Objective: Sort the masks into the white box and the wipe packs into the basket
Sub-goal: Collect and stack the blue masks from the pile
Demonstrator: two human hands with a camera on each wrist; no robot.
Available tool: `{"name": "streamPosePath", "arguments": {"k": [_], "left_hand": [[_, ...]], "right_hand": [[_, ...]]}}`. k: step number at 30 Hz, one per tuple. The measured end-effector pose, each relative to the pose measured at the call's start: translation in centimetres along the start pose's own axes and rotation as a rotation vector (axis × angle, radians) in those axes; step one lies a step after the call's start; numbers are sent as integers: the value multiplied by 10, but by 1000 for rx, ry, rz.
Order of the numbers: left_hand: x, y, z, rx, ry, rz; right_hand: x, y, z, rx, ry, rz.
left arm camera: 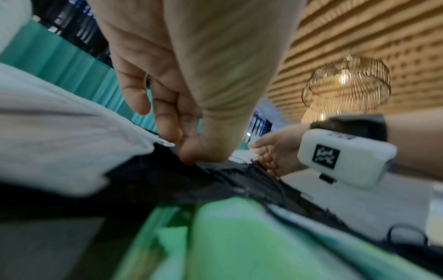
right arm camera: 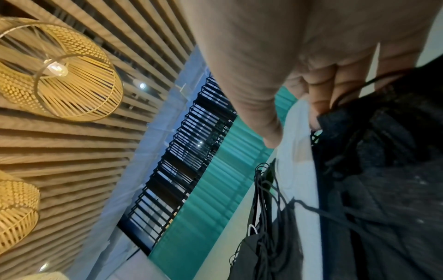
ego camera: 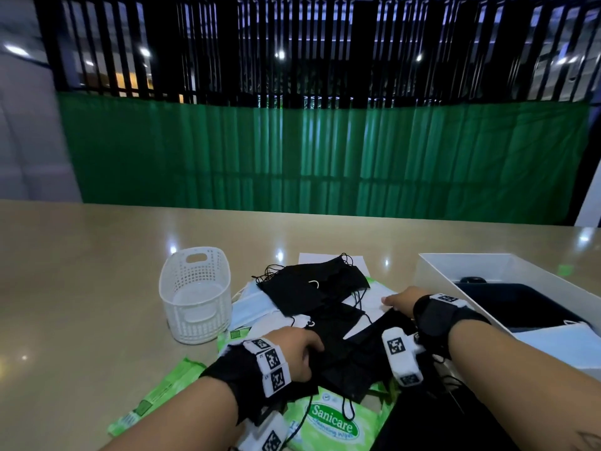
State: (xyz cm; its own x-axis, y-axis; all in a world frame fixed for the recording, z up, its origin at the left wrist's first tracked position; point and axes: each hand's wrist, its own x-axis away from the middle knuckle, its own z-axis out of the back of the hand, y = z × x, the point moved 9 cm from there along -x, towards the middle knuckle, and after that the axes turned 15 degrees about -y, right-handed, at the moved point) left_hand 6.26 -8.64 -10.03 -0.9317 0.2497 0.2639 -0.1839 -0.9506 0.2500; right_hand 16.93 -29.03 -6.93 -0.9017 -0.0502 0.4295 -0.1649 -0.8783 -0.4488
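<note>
Currently, reading from left to right, I see loose green wipe packs (ego camera: pixel 156 398) lying on the near left of the table (ego camera: pixel 81 271), none yet sorted. Beyond them stands the white basket (ego camera: pixel 196 296), upright and showing nothing inside; I judge it sits just left of the pile so that packs can be dropped in with a short reach. My left hand (ego camera: pixel 297 351) rests on the near part of the pile, and the left wrist view shows its thumb and fingers (left arm camera: pixel 167 125) pinching the edge of a black mask (left arm camera: pixel 191 180), probably to peel that one layer away from the tangle. Directly under it and nearer to me lies a Sanicare wipe pack (ego camera: pixel 331 424), partly covered by black masks and an ear loop, so it cannot be taken cleanly until the masks above are lifted. The centre of the pile (ego camera: pixel 312 288) mixes black, white and pale blue masks with crossed loops. My right hand (ego camera: pixel 401 302) lies on the right side of the pile; the right wrist view shows its fingers (right arm camera: pixel 321 89) curled onto dark mask fabric beside a white mask, gripping it. At far right the white box (ego camera: pixel 435 271) is open and already holds dark and light masks, placed close for a short transfer.
</note>
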Motion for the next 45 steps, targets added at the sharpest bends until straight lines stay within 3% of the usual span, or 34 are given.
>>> {"name": "streamPosePath", "arguments": {"k": [4,8,12,17,20,23,26,28,32,36,38,45], "left_hand": [[10,-23,9,206,26,-3],[21,-74,27,286,86,201],[23,-109,22,330,30,408],[16,-117,14,360,-3,494],[14,-115,12,440,-8,502],[18,-105,19,379,23,514],[24,-89,41,405,80,447],[28,-74,59,478,75,347],[34,-50,97,679,132,136],[44,-27,131,1129,334,-173],[44,-19,134,1290,361,-271],[26,-16,90,1223,167,-166]], "right_hand": [[-6,-15,8,112,-45,102],[10,-37,36,61,27,315],[19,-37,65,-361,9,509],[23,-45,66,-840,-170,677],[27,-50,55,-822,-232,701],[27,-52,50,-672,-185,699],[33,-54,46,-432,-103,716],[39,-58,42,-397,-118,750],[42,-60,48,-631,-193,797],[37,-48,62,-904,-163,782],[33,-40,65,-939,-115,738],[32,-37,62,-698,-28,619]]}}
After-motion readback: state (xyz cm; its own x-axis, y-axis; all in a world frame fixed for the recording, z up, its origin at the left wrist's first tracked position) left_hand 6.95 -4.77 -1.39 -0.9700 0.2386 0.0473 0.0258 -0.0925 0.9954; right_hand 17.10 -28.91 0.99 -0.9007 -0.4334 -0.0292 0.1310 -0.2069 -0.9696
